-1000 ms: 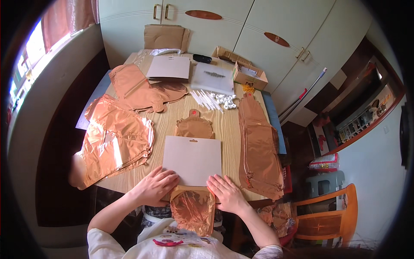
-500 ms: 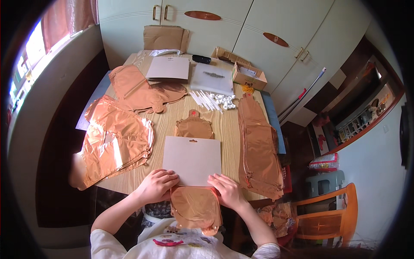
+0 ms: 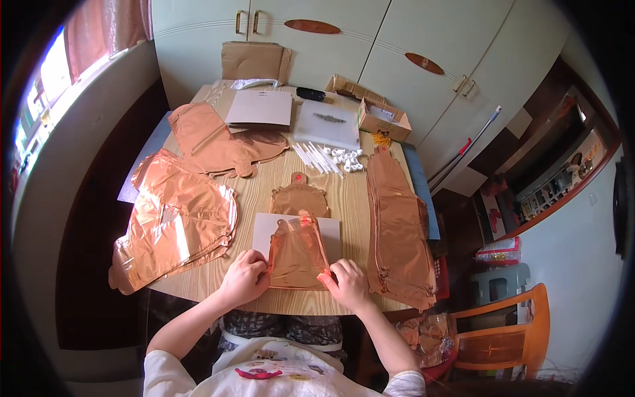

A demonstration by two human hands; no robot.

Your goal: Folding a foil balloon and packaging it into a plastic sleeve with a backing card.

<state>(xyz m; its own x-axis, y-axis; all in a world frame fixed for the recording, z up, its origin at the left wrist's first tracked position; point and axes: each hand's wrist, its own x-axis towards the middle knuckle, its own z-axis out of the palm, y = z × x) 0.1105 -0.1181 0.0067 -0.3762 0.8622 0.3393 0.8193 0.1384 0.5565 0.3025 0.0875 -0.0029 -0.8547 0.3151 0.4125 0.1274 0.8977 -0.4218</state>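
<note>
Copper-coloured foil balloons [image 3: 175, 221] lie flat in a pile left of your left hand [image 3: 246, 278], whose curled fingers grip the left edge of a flat foil balloon [image 3: 297, 258] between your hands. Its near part is doubled up over a pale card [image 3: 262, 228]; what looks like its far flap [image 3: 299, 198] lies unfolded beyond, so the folding seems partly done. Its long axis runs away from you, the tabbed ends pointing forward. Your right hand [image 3: 347, 286] pinches its right edge, left of a long foil stack [image 3: 400, 238].
</note>
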